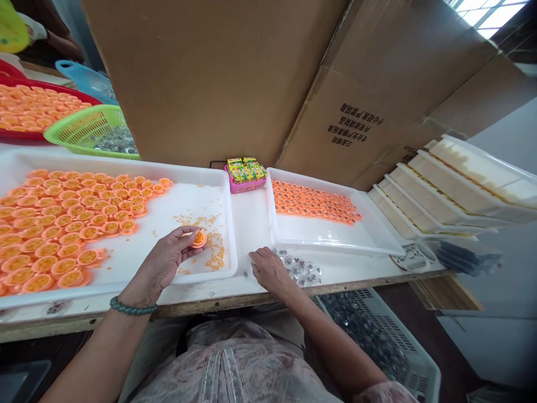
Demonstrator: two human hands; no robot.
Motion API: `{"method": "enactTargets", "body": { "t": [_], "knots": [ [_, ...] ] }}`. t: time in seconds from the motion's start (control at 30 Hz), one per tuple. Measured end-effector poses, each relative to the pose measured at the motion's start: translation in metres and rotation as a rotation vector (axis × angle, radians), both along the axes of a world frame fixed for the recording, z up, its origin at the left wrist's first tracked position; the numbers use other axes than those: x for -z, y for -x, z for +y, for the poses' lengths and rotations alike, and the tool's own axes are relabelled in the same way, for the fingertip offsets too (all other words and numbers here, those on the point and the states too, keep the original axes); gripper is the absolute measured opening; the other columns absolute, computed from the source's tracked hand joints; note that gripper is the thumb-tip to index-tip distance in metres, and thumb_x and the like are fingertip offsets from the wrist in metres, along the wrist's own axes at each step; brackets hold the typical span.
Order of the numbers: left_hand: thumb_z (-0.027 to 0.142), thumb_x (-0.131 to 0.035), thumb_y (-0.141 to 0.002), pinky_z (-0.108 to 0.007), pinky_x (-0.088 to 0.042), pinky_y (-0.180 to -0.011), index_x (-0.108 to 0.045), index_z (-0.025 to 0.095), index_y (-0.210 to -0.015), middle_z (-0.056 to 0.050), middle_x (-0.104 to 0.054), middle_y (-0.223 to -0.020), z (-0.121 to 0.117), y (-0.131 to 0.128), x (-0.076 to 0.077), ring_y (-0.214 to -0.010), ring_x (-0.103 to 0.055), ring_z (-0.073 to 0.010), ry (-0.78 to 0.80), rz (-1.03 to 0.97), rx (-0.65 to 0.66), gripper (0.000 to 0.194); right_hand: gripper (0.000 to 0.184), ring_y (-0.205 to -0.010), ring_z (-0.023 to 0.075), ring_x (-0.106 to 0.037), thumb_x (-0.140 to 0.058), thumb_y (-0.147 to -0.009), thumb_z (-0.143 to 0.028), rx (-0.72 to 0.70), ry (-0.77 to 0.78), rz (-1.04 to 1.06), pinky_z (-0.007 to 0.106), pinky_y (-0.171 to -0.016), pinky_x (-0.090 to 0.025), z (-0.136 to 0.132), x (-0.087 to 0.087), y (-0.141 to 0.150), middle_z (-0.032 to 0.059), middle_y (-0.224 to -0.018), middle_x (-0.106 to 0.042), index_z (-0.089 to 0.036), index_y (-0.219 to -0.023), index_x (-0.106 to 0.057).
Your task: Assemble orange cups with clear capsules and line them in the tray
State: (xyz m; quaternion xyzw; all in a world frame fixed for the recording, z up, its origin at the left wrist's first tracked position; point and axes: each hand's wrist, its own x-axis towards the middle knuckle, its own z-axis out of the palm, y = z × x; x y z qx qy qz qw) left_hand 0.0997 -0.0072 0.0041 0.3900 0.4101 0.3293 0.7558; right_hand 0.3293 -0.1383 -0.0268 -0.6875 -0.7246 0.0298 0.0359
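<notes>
My left hand (168, 257), with a green bead bracelet at the wrist, pinches a small orange cup-shaped piece (199, 239) that has yellow-orange bits inside. It hovers over the right end of a white tray (232, 224), above scattered orange beads (215, 252). Many similar orange cups (75, 212) fill the tray's left part. Closed, with curled fingers, my right hand (271, 271) rests on the white table beside a pile of small clear, silvery pieces (304, 271). Whatever its fingertips may hold is hidden.
A second white tray (319, 232) holds rows of orange pieces (310, 201) with dark centres. Between the trays sits a pink basket (247, 186) of yellow-green packets. Cardboard (218, 84) stands behind; stacked trays (457, 184) lean right. A grey crate (403, 336) sits below. Another person's arm (62, 45) shows far left.
</notes>
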Motion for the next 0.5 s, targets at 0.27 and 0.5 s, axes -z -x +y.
{"method": "enactTargets", "body": {
  "t": [0.27,0.5],
  "knots": [
    [0.022,-0.071,-0.07,-0.023,-0.054,-0.071,-0.062,0.015,-0.105,-0.005,-0.07,-0.083,0.0,-0.001,0.0,-0.076,-0.067,-0.0151,0.02,-0.024,-0.03,0.037,0.026,-0.095,0.0213,-0.052,-0.049,-0.078,-0.007,-0.039,0.032,0.021,0.031,-0.085,-0.042,-0.004,-0.002,-0.004,0.0098,-0.1,-0.061,-0.014,-0.101,-0.059],
    [0.02,-0.072,-0.069,-0.024,-0.054,-0.075,-0.063,0.014,-0.099,-0.005,-0.071,-0.083,0.001,0.0,0.003,-0.078,-0.067,-0.0159,0.034,-0.017,-0.032,0.032,0.023,-0.089,0.0199,-0.06,-0.048,-0.085,-0.018,0.272,-0.074,0.598,0.034,-0.082,-0.046,0.014,0.012,-0.006,0.0085,-0.093,-0.068,-0.018,-0.102,-0.062]
  ]
}}
